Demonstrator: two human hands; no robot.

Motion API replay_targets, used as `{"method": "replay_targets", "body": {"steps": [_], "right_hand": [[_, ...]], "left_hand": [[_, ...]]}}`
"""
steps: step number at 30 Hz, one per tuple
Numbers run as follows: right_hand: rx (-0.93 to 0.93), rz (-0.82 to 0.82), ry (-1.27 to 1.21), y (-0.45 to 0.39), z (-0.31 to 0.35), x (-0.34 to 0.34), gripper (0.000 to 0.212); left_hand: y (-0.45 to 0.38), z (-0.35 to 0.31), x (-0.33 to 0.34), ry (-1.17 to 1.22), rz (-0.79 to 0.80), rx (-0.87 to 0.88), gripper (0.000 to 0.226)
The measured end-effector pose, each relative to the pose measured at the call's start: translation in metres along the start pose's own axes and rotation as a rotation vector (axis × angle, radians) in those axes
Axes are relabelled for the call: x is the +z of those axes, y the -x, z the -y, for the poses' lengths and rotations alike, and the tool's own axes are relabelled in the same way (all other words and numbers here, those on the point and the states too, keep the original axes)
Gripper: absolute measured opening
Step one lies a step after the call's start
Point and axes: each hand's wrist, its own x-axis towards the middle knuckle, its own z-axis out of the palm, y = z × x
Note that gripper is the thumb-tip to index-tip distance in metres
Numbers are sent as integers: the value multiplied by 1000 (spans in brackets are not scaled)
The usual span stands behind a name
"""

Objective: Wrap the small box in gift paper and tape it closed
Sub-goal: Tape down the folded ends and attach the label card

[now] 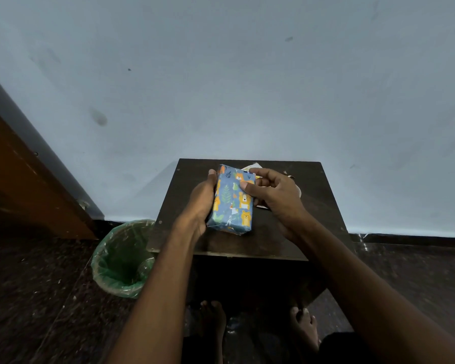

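Head view: left hand (202, 203) grips the blue animal-print paper-wrapped small box (233, 200) above the dark wooden desk (313, 206); right hand's (273, 195) fingers (247, 186) pinch its far edge. Loosening could let untaped folds spring open.

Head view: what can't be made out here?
- Tape on the wrapped box: none visible; its underside and left side are hidden by the left hand.
- Items behind the right hand on the table: mostly covered.
- Bin contents: too dark.
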Motion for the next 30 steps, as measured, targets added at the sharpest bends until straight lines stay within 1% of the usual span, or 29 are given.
{"method": "replay_targets", "body": {"steps": [4,8,10,11,12,14,15,17,19,21,25,28,30], "right_hand": [[-43,69,29,2,2,0,50],[-186,92,142,3,2,2,55],[-246,84,190,4,2,4,56],[-266,80,213,4,1,4,56],[-282,75,233,4,1,4,56],[-293,58,258,4,-1,5,56],[-287,47,255,4,-2,5,55],[-258,17,227,4,-5,4,53],[-226,-8,195,4,-8,5,52],[-208,-27,178,5,-8,7,52],[-184,-47,154,5,-8,8,46],[-144,-28,134,5,-10,8,36],[-124,-23,116,8,-9,8,27]], "left_hand": [[-5,2,-6,138,62,-74,69],[-2,0,-3,259,114,-98,71],[3,-3,1,269,91,-65,73],[2,-3,2,239,51,-31,77],[0,-2,2,210,21,14,84],[-8,3,0,189,25,64,98],[-9,5,1,174,6,89,98],[-6,4,5,117,-59,122,88],[0,0,9,56,-84,123,79],[1,0,9,12,-76,107,77],[-5,3,4,-2,-16,77,82],[-2,0,4,-33,-24,82,78],[2,-3,5,-97,-22,114,75]]}}
